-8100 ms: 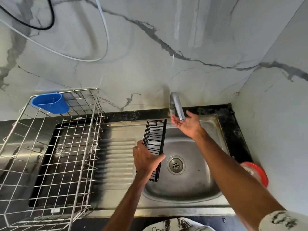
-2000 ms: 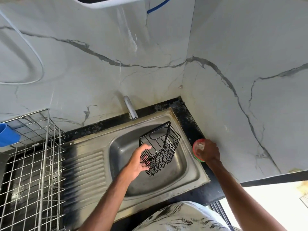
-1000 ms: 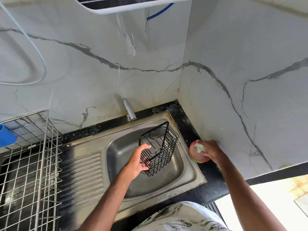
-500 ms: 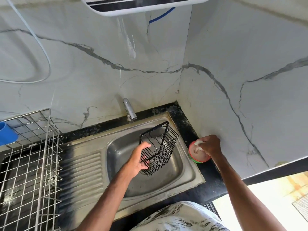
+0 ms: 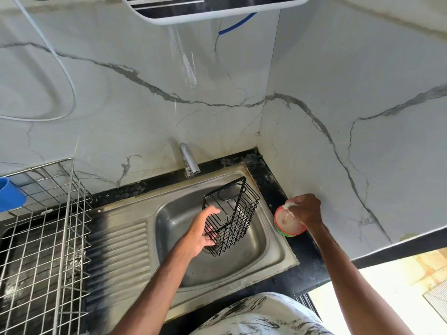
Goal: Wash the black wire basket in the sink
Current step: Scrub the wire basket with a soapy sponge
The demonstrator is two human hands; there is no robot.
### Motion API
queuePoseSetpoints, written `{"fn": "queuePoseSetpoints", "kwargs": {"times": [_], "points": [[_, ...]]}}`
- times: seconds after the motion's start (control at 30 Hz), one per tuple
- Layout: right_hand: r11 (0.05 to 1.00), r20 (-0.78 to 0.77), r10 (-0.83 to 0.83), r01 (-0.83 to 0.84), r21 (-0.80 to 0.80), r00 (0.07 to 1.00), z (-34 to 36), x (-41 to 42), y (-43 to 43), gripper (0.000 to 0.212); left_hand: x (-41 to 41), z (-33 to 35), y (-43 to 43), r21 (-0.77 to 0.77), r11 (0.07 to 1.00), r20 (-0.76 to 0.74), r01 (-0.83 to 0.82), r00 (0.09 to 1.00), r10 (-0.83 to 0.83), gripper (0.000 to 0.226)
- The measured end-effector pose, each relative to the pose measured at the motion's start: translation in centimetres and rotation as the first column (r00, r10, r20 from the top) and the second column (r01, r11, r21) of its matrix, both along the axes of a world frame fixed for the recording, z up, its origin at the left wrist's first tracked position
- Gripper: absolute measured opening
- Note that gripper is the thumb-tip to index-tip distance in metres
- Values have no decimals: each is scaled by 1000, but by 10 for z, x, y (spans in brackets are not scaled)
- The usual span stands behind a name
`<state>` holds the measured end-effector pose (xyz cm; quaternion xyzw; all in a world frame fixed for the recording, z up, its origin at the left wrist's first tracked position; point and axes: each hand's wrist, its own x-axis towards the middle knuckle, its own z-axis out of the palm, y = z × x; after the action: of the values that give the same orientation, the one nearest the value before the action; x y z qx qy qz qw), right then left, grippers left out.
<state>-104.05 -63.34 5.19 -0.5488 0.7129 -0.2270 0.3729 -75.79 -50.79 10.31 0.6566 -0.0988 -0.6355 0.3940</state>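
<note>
- Far left, a blue cup (image 5: 10, 197) hangs on the back rail of a silver wire rack (image 5: 63, 238), which stands beside the ribbed drainboard.
- The steel sink (image 5: 219, 270) takes up the middle, with its tap (image 5: 189, 163) at the far edge, spout over the bowl.
- The left hand (image 5: 202, 229) reaches in from the near side. Its grip is half closed: the fingers hook through the wires at the lower end of the black wire basket (image 5: 242, 215), and the thumb is stretched up along its open side.
- The basket is held clear above the sink bowl, tilted, with its top leaning toward the far right corner.
- Right of the sink, on the black tabletop (image 5: 272, 189) against the side wall, sits a round tub (image 5: 286, 227) with a red rim.
- The right hand (image 5: 306, 210) is over the tub's far edge. Its grip is closed tight, the fingertips pinching a small white wad (image 5: 288, 204).
</note>
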Motion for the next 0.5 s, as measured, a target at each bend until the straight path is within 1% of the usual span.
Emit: {"fn": "queuePoseSetpoints", "kwargs": {"times": [0.07, 0.13, 0.2, 0.23, 0.27, 0.3, 0.33, 0.37, 0.43, 0.47, 0.5], "points": [[1000, 16, -21, 21, -11, 1000, 3, 1, 3, 14, 0, 1, 0, 5, 1000, 12, 7, 1000, -7, 33], [999, 43, -41, 41, 7, 998, -1, 0, 5, 12, 1, 1, 2, 11, 1000, 30, 13, 999, -14, 32], [997, 145, -54, 45, 62, 988, -7, -1, 7, 11, 1, 0, 4, 11, 1000, 52, 13, 999, -14, 33], [997, 202, -50, 38, 64, 978, -5, 1, 8, 14, 1, -1, 4, 0, 1000, 69, 19, 997, -19, 40], [998, 257, -41, 30, 48, 966, 1, 6, 9, 17, 1, -1, 4, -20, 999, 94, 34, 995, -32, 55], [1000, 314, -27, 24, 16, 949, 13, 13, 11, 23, 1, -1, 4, -37, 998, 109, 46, 993, -42, 76], [1000, 370, 0, 9, -23, 929, 27, 22, 15, 28, 1, -3, 4, -42, 998, 117, 56, 992, -51, 94], [997, 421, 52, -24, -73, 906, 40, 30, 18, 34, 1, -4, 4, -55, 996, 129, 66, 990, -58, 103], [974, 457, 200, -125, -189, 867, 63, 49, 29, 43, 1, -6, 4, -88, 994, 148, 67, 988, -54, 105], [948, 425, 288, -192, -255, 858, 72, 58, 35, 46, 0, -5, 5, -100, 993, 157, 64, 986, -48, 104], [913, 360, 369, -261, -314, 857, 78, 67, 40, 48, -1, -4, 5, -105, 993, 167, 61, 985, -42, 103]]}}
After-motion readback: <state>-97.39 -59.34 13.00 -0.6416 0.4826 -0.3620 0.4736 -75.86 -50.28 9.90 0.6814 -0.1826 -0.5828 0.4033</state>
